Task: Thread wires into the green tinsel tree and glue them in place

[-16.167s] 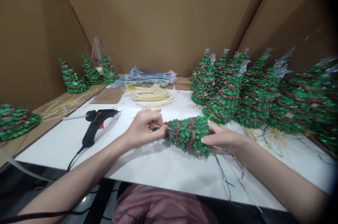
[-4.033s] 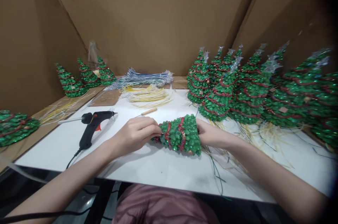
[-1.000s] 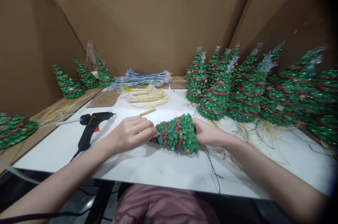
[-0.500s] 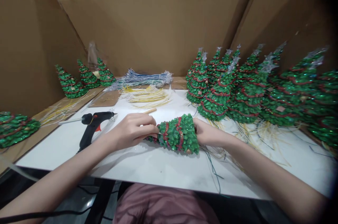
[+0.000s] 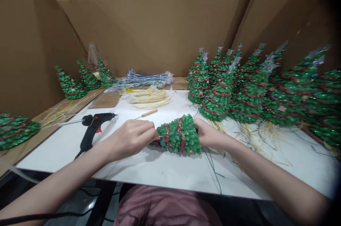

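head view: left hand pinched together at tree tip. right hand grip hidden, can't tell. twisting could snag green wires.

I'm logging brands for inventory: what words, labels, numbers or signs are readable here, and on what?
No text can be read.
Held tree: no lettering visible.
Glue gun: none legible.
Cardboard wall: no print visible.
Pale square on a right-hand tree: too small and blurred to tell.
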Demonstrator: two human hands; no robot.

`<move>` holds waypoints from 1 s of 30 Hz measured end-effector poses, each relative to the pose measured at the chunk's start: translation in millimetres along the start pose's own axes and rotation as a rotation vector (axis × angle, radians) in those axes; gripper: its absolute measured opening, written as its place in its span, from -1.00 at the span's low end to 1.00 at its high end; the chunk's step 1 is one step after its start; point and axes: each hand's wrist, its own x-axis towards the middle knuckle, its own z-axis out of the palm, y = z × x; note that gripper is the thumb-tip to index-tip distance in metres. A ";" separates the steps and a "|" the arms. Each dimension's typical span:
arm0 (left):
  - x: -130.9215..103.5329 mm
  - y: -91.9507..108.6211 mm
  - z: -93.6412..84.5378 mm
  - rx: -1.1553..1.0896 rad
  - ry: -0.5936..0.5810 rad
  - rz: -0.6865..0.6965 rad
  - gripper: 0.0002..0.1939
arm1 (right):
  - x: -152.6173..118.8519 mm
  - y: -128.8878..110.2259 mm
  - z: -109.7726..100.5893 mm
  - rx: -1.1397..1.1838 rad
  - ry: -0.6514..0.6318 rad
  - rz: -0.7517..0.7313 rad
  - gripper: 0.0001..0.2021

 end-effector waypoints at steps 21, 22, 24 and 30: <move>10.7 -12.0 -1.7 -0.193 -0.080 0.037 -0.83 | 0.4 -3.0 -6.1 0.000 -0.039 0.034 -0.69; 11.6 -12.3 -2.3 -0.204 -0.096 0.036 -0.83 | 0.4 -3.2 -6.0 0.004 -0.041 0.036 -0.70; 14.0 -12.9 -4.0 -0.220 -0.130 0.041 -0.84 | 0.4 -3.1 -5.8 0.010 -0.044 0.036 -0.70; 23.9 -14.4 -7.5 -0.240 -0.215 0.062 -0.78 | 0.8 3.3 -7.1 0.024 -0.038 0.033 -0.75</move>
